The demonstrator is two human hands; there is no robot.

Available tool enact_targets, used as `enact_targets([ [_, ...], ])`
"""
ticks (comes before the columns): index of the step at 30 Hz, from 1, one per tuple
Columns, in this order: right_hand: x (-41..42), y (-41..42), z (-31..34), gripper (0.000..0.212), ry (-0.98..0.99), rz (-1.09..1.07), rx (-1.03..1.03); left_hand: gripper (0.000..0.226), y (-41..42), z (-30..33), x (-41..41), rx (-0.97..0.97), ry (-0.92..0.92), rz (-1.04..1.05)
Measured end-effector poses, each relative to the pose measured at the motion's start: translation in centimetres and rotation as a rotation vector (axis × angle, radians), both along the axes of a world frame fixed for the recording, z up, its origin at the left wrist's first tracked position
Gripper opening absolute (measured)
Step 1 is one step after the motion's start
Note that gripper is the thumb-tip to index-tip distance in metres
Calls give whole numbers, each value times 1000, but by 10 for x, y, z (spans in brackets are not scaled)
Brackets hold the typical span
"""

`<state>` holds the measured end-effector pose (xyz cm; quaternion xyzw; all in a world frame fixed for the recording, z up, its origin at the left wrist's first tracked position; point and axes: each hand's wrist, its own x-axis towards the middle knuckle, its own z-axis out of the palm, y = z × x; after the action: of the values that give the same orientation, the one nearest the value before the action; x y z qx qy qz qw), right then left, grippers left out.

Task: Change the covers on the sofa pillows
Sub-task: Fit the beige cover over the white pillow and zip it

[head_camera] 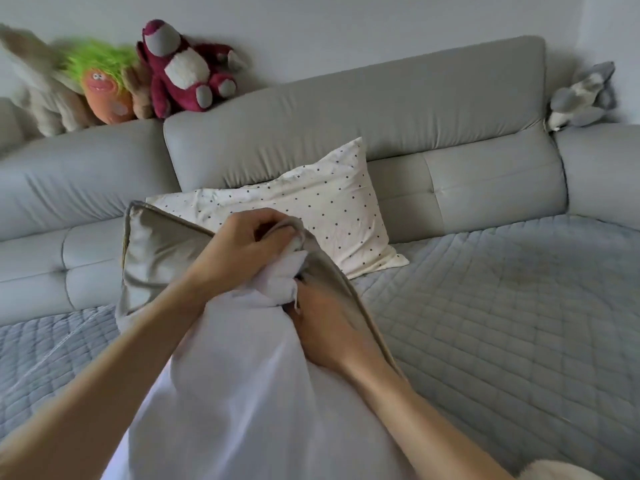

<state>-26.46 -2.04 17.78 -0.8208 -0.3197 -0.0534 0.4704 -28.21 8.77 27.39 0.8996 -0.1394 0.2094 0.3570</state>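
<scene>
Hands mid-swap: left hand (239, 251) grips the grey cover (156, 258) edge plus a bunched corner of the white insert (242, 393); right hand (325, 327) curls on the insert just below it (insert largely out). Next, judged: steady pull, cover held back. Beyond the hands: dotted pillow (311, 209), quilted sofa (485, 306), plush toys (187, 67) on the backrest.

Quilted sofa (502, 306) under dotted pillow (311, 209).
</scene>
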Motion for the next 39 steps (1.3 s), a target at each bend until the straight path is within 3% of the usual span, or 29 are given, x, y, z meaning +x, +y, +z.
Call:
enact_targets([
  [2, 7, 23, -3, 30, 74, -81, 41, 8, -12, -11, -12, 154, -36, -23],
  [4, 16, 35, -13, 24, 190, -123, 131, 11, -9, -27, -16, 345, -66, 24],
  [7, 27, 33, -15, 21, 266, -96, 111, 6, 26, -36, -8, 409, -65, 159],
  [12, 34, -9, -23, 34, 650, 262, 377, 40, 50, -52, -1, 494, -39, 288],
  [14, 32, -17, -27, 32, 604, 187, 265, 52, 46, -57, -1, 564, -25, 314],
  [17, 25, -28, -22, 46, 500, 43, 7, 49, 45, -64, 3, 733, -84, 371],
  [19, 22, -37, -23, 44, 591, 123, 47, 52, 43, -64, 2, 741, -163, 385],
  [22, 12, -31, -22, 7, 578, 217, 237, 43, 38, -55, 1, 652, -243, 298],
  [25, 16, 0, -29, 18, 409, 123, 161, 25, 16, -55, -5, 680, -297, 111],
  [28, 26, 19, -42, 14, 406, 13, 34, 18, -2, -75, -19, 754, -284, -4],
  [32, 40, 23, -45, 31, 337, -70, -18, 25, 21, -79, -23, 686, -176, 64],
  [34, 42, 20, -35, 22, 359, -81, 35, 29, 44, -71, -18, 732, -181, 132],
  [36, 45, 17, -29, 39, 316, -89, 8, 37, 66, -66, -14, 760, -166, 200],
  [39, 40, 13, -19, 38, 263, -110, 78, 41, 72, -65, -15, 630, -164, 261],
])
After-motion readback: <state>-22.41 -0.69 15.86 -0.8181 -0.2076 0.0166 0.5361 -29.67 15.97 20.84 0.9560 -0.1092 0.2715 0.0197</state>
